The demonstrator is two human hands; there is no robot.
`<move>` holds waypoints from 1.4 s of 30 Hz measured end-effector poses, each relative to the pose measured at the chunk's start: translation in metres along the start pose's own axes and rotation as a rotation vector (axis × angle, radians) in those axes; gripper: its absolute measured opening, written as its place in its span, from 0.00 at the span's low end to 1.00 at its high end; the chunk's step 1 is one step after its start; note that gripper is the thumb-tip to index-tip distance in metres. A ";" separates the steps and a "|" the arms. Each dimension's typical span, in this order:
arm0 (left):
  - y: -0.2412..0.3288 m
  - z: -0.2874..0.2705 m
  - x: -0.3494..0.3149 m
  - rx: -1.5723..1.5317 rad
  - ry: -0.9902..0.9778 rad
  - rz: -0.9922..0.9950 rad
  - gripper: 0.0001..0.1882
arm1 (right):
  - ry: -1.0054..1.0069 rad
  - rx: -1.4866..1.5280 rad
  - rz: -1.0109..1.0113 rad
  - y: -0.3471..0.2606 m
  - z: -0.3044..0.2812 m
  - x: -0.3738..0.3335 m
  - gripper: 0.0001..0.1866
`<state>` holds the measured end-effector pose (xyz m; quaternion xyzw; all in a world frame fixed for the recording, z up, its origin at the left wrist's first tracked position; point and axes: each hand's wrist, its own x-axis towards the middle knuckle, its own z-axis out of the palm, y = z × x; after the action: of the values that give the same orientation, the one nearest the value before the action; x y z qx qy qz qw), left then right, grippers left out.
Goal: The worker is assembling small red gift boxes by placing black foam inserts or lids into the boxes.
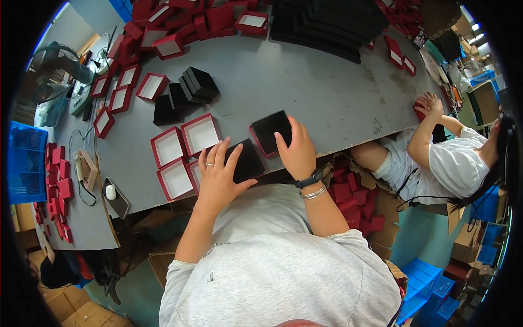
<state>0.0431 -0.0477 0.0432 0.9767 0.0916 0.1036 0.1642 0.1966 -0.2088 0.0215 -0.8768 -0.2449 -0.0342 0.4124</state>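
At the table's near edge, my right hand (298, 147) grips a red box with a black insert (269, 131). Its thumb lies on the black top and the fingers run along the right side. My left hand (219, 171) is spread with its fingers apart, its index finger and thumb over a black square piece (248, 161). The palm partly covers an open red box (194, 173) with a white inside. Beside it stand more open red boxes (176, 177) in a tight group. Several black square inserts (188, 91) lean together just beyond them.
Red boxes (218, 19) pile up along the far left, with a large stack of black sheets (327, 27) at the far right. A phone (117, 204) lies near the left edge. A co-worker (452, 147) sits at the right; below, a carton holds red boxes (348, 199).
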 end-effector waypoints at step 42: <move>0.010 0.043 0.041 -0.157 0.154 -0.003 0.48 | -0.228 -0.363 -0.508 0.008 -0.002 -0.002 0.28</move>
<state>0.0938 -0.0607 0.0139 0.9499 0.0972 0.1849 0.2327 0.1987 -0.2154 0.0171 -0.8451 -0.4900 -0.0808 0.1979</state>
